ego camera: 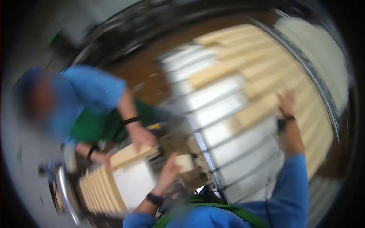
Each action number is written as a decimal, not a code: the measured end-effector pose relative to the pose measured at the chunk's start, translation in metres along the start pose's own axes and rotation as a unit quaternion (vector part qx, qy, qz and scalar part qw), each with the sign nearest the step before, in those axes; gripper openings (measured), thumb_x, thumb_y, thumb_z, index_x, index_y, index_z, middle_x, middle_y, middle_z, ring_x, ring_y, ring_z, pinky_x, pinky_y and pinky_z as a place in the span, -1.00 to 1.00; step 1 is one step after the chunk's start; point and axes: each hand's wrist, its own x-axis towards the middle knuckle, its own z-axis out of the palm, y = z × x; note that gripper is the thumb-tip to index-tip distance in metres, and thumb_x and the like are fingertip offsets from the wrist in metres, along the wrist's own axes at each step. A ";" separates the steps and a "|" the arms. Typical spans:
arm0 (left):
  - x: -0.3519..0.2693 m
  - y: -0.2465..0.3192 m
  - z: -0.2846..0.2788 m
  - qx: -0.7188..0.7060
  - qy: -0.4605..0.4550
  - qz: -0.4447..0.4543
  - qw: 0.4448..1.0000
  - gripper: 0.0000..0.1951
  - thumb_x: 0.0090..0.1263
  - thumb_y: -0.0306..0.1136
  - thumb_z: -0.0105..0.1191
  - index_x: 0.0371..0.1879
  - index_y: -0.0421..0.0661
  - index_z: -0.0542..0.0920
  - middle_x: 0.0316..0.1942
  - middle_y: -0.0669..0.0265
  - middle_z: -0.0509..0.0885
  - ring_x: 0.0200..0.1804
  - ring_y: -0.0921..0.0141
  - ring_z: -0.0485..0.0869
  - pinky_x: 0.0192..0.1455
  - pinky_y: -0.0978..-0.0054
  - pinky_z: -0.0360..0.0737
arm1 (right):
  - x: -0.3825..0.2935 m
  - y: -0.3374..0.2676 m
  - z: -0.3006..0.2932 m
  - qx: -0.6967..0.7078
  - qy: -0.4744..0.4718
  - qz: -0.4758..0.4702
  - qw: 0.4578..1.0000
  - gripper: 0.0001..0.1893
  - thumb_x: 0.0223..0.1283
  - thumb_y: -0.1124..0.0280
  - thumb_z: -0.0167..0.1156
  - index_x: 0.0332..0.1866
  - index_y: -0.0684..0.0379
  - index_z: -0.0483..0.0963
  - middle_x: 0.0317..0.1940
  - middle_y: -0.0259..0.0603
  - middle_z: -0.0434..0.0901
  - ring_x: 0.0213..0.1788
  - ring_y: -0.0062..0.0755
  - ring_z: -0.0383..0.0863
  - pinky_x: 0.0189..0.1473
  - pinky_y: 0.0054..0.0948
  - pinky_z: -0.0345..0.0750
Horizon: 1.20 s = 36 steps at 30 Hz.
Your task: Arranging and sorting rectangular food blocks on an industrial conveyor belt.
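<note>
With fingers spread, my right hand (287,102) is at the right end of a pale wooden board (256,112) lying on a white slatted surface (222,136); blur hides whether it touches or grips the board. My left hand (170,169) holds a small pale block (184,163), its material unclear, low at the centre. Many more light wooden boards (285,68) lie side by side over the right part of the slatted surface. Left of my left hand is a white panel (134,182), beside a row of upright wooden pieces (99,191).
A co-worker in a blue shirt (94,85) and green apron stands at the left, both hands on a wooden board (132,155). A curved metal tube (67,193) is at the lower left. Metal rails (308,68) run along the far right, with a pale panel (316,57) beyond.
</note>
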 end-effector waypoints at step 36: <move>-0.193 -0.069 -0.075 -0.068 0.114 -0.155 0.979 -0.55 0.38 -0.30 -0.09 0.21 -0.18 0.23 -0.05 0.12 0.55 -0.03 0.33 0.56 0.02 0.44 0.49 | -0.078 -0.231 -0.054 0.134 0.012 -0.098 0.986 -0.84 -0.06 0.54 0.07 -0.32 0.32 0.43 -0.22 0.00 0.43 -0.16 -0.14 0.50 -0.18 -0.29 0.52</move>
